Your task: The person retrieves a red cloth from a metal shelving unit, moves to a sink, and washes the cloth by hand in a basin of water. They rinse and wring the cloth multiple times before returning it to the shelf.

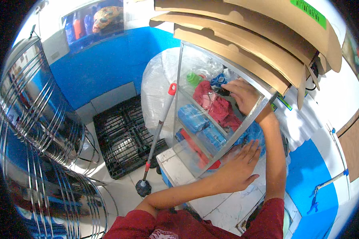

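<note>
A metal-framed glass case (179, 161) stands before me on a white tiled counter. My right hand (243, 93) reaches inside, its fingers bent at a small dark thing (222, 92) whose kind I cannot make out. Beside it lie a crumpled red cloth (217, 105), a green plastic item (194, 79) and blue items (218, 80). Lower in the case sit blue packets (193, 118) and a red strip-like thing (195, 146). My left hand (239, 163) is open, fingers stretched, near the case's lower edge and some blue plastic (249, 135); it holds nothing.
Flattened cardboard boxes (235, 47) rest on top of the case. A grey-and-red pole (158, 129) leans against its left side. Behind is a clear plastic bag (157, 79). A black pallet (123, 139) and shiny metal stand fans or racks (48, 107) are at left.
</note>
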